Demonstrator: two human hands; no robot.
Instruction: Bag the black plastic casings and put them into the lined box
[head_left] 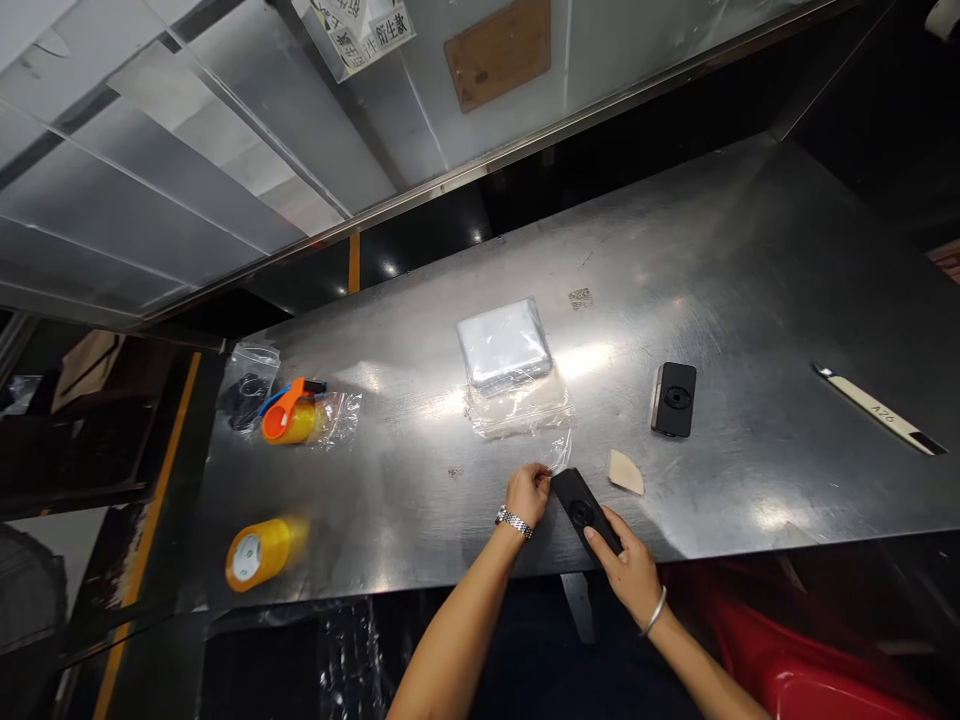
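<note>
My right hand [628, 572] grips a black rectangular device [583, 508] with a round recess on its face, near the table's front edge. My left hand [528, 495] pinches a strip of clear plastic film [559, 452] at the device's far end. Just beyond them lie a beige wedge-shaped pad [625, 472] and a second black device [673, 399] with a round centre. A film-wrapped white pack [504, 343] sits on a loose clear plastic sheet [517, 408] farther up the steel table [750, 260].
At the table's left stand an orange tape dispenser [292, 420], a yellow tape roll [259, 553] and a plastic bag of dark items [247, 385]. A white strip marked A26 [877, 409] lies at right. Glass panels rise behind; a red object [787, 640] sits below right.
</note>
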